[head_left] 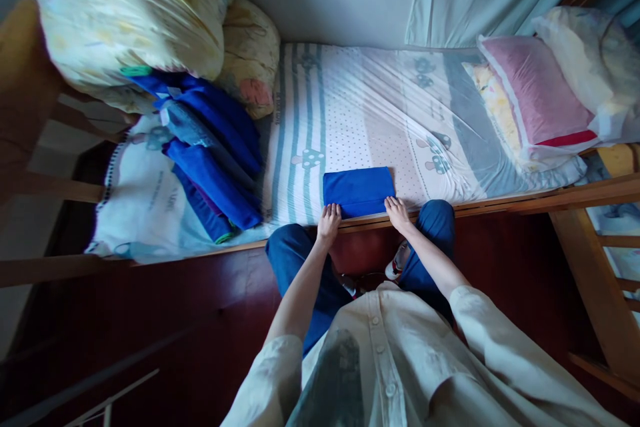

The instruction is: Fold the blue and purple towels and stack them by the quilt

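Observation:
A blue cloth (358,188), folded into a flat rectangle, lies at the near edge of the bed, with a crease running along its front part. At its near left corner is my left hand (329,221), fingers closed on the fabric. My right hand (397,212) pinches the near right corner in the same way. Both thumbs are hard to make out. To the left, a loose heap of blue garments (215,153) rests on the bed, some with green trim, with a greyish-blue piece among them.
The patterned mattress (345,100) sits in a wooden bed frame (505,210). Large stuffed bedding bags (135,7) stand at the left. A pink pillow (540,90) in clear wrapping lies at the right, near a curtain (480,0). Below is a dark red floor (200,333).

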`<action>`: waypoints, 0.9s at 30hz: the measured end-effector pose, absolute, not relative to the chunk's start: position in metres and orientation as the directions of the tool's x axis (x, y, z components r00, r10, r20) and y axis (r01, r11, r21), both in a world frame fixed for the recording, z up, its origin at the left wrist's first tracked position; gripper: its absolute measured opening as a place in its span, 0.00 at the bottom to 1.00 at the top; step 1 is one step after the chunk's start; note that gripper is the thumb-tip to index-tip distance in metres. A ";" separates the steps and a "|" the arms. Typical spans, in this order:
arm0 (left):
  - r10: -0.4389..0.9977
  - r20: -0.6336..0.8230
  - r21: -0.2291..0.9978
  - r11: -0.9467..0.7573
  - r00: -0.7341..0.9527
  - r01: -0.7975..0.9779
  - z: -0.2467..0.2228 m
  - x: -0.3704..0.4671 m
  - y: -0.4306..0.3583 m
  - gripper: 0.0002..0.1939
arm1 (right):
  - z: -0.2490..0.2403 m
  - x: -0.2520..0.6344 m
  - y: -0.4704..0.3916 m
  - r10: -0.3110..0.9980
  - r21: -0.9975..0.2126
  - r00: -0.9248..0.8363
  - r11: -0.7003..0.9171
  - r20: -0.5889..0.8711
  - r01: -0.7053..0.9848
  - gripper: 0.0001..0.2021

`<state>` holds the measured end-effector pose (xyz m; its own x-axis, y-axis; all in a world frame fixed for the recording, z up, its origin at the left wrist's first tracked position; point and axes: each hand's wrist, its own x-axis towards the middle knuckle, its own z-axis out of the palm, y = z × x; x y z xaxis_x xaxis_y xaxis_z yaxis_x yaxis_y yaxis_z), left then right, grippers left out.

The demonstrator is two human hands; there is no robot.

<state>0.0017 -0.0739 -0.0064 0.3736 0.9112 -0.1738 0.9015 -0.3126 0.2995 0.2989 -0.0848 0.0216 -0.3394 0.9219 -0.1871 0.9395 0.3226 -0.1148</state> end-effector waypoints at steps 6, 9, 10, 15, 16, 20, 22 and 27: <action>0.900 -0.211 0.262 -0.325 0.382 0.909 -0.003 0.002 -0.068 0.27 | 0.029 0.296 -0.073 0.912 -0.056 -0.322 0.319 -0.254 0.946 0.25; 0.896 -0.204 0.248 -0.343 0.395 0.906 -0.003 -0.001 -0.074 0.27 | 0.032 0.297 -0.075 0.909 -0.073 -0.320 0.312 -0.266 0.947 0.25; 0.896 -0.204 0.244 -0.345 0.395 0.906 -0.003 -0.002 -0.076 0.27 | 0.033 0.298 -0.077 0.909 -0.078 -0.321 0.311 -0.266 0.947 0.25; 0.900 -0.194 0.235 -0.343 0.389 0.910 -0.007 -0.002 -0.089 0.28 | 0.036 0.299 -0.091 0.903 -0.068 -0.323 0.317 -0.285 0.946 0.25; 0.903 -0.192 0.232 -0.339 0.385 0.912 -0.007 -0.002 -0.091 0.29 | 0.036 0.299 -0.093 0.903 -0.067 -0.319 0.313 -0.288 0.947 0.25; 0.895 -0.225 0.243 -0.332 0.386 0.912 -0.005 -0.003 -0.097 0.31 | 0.037 0.297 -0.099 0.908 -0.104 -0.297 0.279 -0.295 0.955 0.24; 0.887 -0.246 0.268 -0.325 0.391 0.907 -0.001 -0.004 -0.097 0.31 | 0.038 0.296 -0.100 0.912 -0.127 -0.287 0.261 -0.291 0.957 0.23; 0.885 -0.306 0.351 -0.236 0.350 0.906 0.013 -0.009 -0.084 0.33 | 0.038 0.301 -0.094 0.924 -0.198 -0.248 0.195 -0.293 0.961 0.23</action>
